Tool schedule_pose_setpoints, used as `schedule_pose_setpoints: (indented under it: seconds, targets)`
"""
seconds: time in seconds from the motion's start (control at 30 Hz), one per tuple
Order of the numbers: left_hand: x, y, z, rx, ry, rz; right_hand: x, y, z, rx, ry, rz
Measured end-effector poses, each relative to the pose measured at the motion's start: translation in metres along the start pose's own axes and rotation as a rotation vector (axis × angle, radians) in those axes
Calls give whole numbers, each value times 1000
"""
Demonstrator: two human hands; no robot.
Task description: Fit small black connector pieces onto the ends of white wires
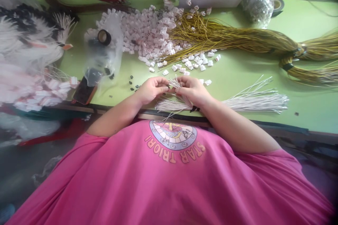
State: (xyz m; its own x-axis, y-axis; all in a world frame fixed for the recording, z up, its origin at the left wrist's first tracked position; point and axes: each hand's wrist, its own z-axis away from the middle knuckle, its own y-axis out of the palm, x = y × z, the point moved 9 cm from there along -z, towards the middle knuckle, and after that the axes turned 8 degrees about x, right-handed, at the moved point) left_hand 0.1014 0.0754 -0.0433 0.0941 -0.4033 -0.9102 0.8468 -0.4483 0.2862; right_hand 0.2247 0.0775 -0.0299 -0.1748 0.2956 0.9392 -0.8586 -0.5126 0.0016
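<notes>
My right hand [191,89] is closed around the end of a bunch of white wires [186,99], whose tips fan out between my two hands. My left hand [153,89] meets those tips with thumb and forefinger pinched; whatever small piece is in the pinch is too small to name. Under my right wrist lies the larger white wire bundle [253,102], bound with a black tie [194,109] near its middle. Several tiny black parts [131,82] lie on the green table left of my left hand. Loose white connectors [202,67] are scattered just beyond my fingers.
A heap of white connectors [148,30] and a long yellow wire bundle [237,38] lie behind my hands. Left are a tape roll [104,37] on a plastic bag [116,42], a phone-like dark object [85,91] and white-wired connectors [44,91]. The table edge [280,126] runs before me.
</notes>
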Motion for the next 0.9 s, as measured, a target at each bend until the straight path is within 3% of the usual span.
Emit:
schedule_pose_setpoints:
  seconds: [0.1,0.2,0.3,0.43,0.57,0.77,0.9]
  targets:
    - [-3,-6,1,-44,-21,-66,1,-14,1,-80,8,123]
    - [-9,-21,3,-156,-10,-195,15,-28,5,-181,-40,389]
    - [-19,-32,4,-228,39,-324,25,-28,8,-185,-70,570]
    - [-27,-37,6,-280,111,-381,20,-25,7,-168,-26,590]
    - [-29,-28,9,-214,161,-238,17,-24,5,-162,-35,489]
    - [-25,2,14,-13,40,-235,22,-28,9,-171,-37,403]
    - [-28,-2,15,-3,28,-251,15,-33,8,-167,-25,298]
